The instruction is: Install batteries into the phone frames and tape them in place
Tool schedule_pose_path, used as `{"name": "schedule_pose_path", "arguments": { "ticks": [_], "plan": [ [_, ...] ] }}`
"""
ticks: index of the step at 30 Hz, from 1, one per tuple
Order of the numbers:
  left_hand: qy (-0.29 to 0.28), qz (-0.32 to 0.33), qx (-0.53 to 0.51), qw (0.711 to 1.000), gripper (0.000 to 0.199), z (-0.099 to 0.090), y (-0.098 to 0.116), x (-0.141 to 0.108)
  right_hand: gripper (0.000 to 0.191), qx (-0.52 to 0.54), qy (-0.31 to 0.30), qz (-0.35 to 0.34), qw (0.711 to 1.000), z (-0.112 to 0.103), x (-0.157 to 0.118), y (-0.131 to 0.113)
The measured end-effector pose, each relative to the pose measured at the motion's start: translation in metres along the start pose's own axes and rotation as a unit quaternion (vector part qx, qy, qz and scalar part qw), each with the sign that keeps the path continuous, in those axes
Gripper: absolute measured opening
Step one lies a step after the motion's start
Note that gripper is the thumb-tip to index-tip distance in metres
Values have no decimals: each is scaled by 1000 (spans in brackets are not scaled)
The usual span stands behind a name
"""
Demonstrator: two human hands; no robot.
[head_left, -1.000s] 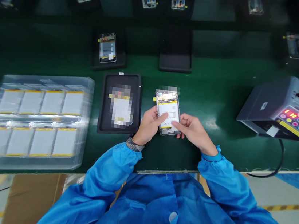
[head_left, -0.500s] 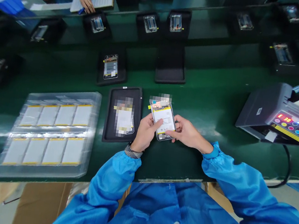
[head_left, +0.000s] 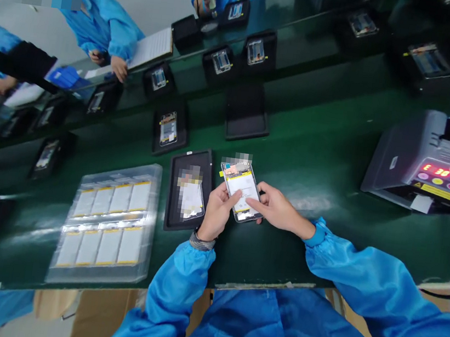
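Note:
Between my two hands is an opened smartphone [head_left: 243, 185], its white battery with yellow edge strips facing up. My left hand [head_left: 218, 209] grips its left side, thumb lying on the battery. From the right, my right hand [head_left: 280, 206] holds the other edge, its thumb also pressed on the battery's lower part. Fingers under the phone are mostly hidden. Just left of my left hand, another opened phone [head_left: 192, 200] lies in a black tray [head_left: 175, 184]. Further left, a clear plastic tray [head_left: 148, 236] carries several white batteries [head_left: 109, 244] in two rows.
A grey tape dispenser [head_left: 401, 153] with a lit panel stands at the right. Beyond my hands lies a black tray [head_left: 247, 110]. Several trays with opened phones sit along the green bench [head_left: 316, 131]. Co-workers in blue sleeves [head_left: 122, 30] are across the bench.
The camera view has turned and tilted leftward, so more co-workers show at upper left. Both hands keep the phone, with thumbs on the battery in nearly the same places.

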State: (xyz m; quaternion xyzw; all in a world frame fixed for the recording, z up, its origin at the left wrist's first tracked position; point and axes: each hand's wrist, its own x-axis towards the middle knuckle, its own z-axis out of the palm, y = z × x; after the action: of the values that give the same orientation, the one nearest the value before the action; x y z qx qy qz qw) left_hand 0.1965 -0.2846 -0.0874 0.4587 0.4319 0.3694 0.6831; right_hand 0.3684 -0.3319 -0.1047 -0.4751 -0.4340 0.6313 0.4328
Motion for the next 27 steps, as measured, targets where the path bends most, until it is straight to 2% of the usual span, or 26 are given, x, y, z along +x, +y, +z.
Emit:
{"name": "schedule_pose_path", "arguments": {
  "ticks": [8,12,14,16,17,18,20,22,24,27],
  "plan": [
    [-56,-31,50,997,49,8,34,19,42,59,21,-26,998,-2,-3,-12],
    [-107,-36,90,990,49,19,46,34,42,92,69,-19,993,-7,0,-11],
    [-125,-34,110,985,51,21,52,51,42,92,106,-25,990,-10,5,-9],
    [-121,-30,137,983,54,19,60,80,38,89,137,-32,986,-15,10,-7],
    [-98,-25,158,982,54,16,64,99,35,83,146,-32,985,-17,13,-6],
    [-63,-16,182,981,54,13,70,121,31,73,152,-29,985,-19,15,-5],
    [53,-8,247,967,48,7,81,168,21,41,153,-24,987,-23,18,-3],
    [106,0,279,955,44,3,91,212,12,-5,151,-27,988,-24,20,0],
    [130,9,303,944,37,2,98,246,9,-54,146,-41,987,-24,20,1],
    [146,18,350,925,28,6,101,276,13,-98,146,-55,983,-23,18,-2]
  ]
}}
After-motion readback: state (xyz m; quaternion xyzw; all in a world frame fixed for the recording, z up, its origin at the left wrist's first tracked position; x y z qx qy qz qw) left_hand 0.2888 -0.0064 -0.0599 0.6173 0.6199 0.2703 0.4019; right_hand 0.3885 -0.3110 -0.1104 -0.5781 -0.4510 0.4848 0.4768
